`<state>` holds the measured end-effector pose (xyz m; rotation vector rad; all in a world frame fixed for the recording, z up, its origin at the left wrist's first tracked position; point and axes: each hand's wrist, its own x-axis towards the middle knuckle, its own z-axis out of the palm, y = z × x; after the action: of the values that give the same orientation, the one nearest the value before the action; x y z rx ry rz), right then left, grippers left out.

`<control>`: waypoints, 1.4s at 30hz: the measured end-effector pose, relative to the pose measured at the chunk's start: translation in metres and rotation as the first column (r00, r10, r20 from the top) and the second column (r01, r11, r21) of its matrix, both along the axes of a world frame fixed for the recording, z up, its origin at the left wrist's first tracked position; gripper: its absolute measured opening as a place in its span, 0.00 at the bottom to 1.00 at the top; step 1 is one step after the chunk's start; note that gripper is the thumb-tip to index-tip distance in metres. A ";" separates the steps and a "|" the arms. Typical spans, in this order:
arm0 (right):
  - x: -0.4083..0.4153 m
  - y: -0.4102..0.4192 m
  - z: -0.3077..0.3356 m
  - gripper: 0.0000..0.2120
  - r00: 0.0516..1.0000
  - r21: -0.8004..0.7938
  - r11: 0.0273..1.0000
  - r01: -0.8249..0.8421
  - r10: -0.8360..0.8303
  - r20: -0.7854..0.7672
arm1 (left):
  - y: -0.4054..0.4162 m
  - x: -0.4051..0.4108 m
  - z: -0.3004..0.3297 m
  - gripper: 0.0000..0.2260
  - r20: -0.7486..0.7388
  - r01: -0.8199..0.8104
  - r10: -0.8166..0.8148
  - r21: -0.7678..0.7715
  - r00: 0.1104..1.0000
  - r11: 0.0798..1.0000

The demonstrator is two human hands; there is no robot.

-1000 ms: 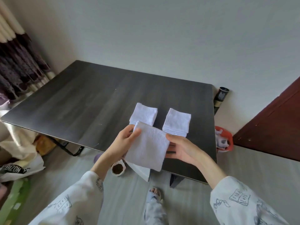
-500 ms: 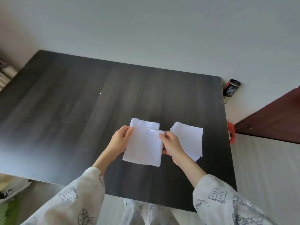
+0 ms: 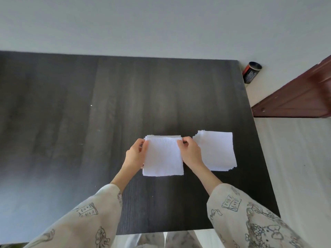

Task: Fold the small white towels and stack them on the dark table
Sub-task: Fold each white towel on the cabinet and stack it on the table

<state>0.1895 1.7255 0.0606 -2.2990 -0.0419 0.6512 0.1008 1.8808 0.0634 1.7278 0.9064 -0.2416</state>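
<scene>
Folded white towel (image 3: pixel 163 158) lying over the left stack (image 3: pixel 162 136) on the dark table (image 3: pixel 107 108), left hand (image 3: pixel 135 154) and right hand (image 3: pixel 190 153) pinching its far corners, second stack (image 3: pixel 217 150) just right of it, printed sleeves (image 3: pixel 238 212) at the table's near edge.

Both arms wear loose, long sleeves of pale cream fabric, the left sleeve (image 3: pixel 86 217) and the right sleeve (image 3: pixel 250 219) printed all over with dark line-drawn cartoon motifs. An open book shows on the right sleeve near the cuff, with a bow-wearing cartoon figure lower down, and a scroll-like sketch on the left. The left hand (image 3: pixel 135 155) and right hand (image 3: pixel 190 154) are bare, with no rings or watch visible.
</scene>
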 end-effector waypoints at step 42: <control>-0.030 0.003 -0.062 0.25 0.691 -0.527 0.770 -0.360 0.599 0.403 | -0.019 0.001 -0.061 0.29 -0.207 0.512 -0.638 0.790 0.741 0.338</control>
<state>0.1595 1.7288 -0.0019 -2.8479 -0.9236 0.2153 0.1014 1.8613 0.0028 2.9105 0.1838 -0.1578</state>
